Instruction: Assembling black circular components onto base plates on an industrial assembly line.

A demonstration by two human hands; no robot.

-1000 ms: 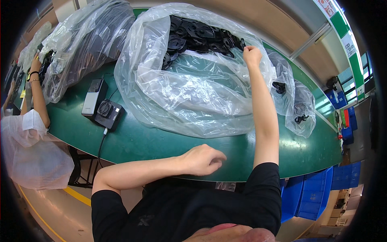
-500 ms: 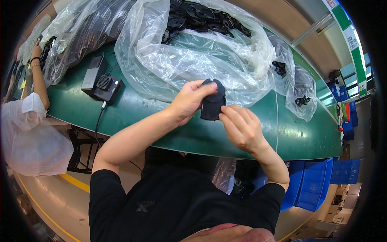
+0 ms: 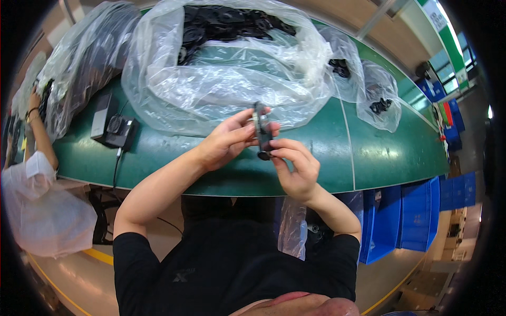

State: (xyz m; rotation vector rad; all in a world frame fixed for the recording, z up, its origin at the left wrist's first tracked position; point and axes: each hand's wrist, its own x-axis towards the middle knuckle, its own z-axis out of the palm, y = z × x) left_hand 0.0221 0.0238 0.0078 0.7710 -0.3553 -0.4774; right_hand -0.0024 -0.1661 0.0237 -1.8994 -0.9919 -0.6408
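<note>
Between my hands, above the green table, a black plastic part (image 3: 262, 132) stands nearly edge-on, its narrow side toward me. My left hand (image 3: 227, 141) grips its upper portion, thumb on the near side and fingertips showing beyond it. The thumb and fingers of my right hand (image 3: 298, 167) pinch its lower end. Just past my hands lies a large clear plastic bag (image 3: 221, 79), its mouth spread wide. Heaped at the far side of that bag are many similar black parts (image 3: 226, 22).
A small black-and-grey device (image 3: 115, 126) with a cable sits left on the green table (image 3: 390, 158). Smaller bags (image 3: 380, 100) with black parts lie at the right. Blue bins (image 3: 414, 221) stand below the right edge. A co-worker (image 3: 45, 205) is at far left beside another bag (image 3: 87, 58).
The black part has turned from showing its broad face to nearly edge-on, still held in both hands. The whole view has shifted slightly, so the table and bags appear farther left.
</note>
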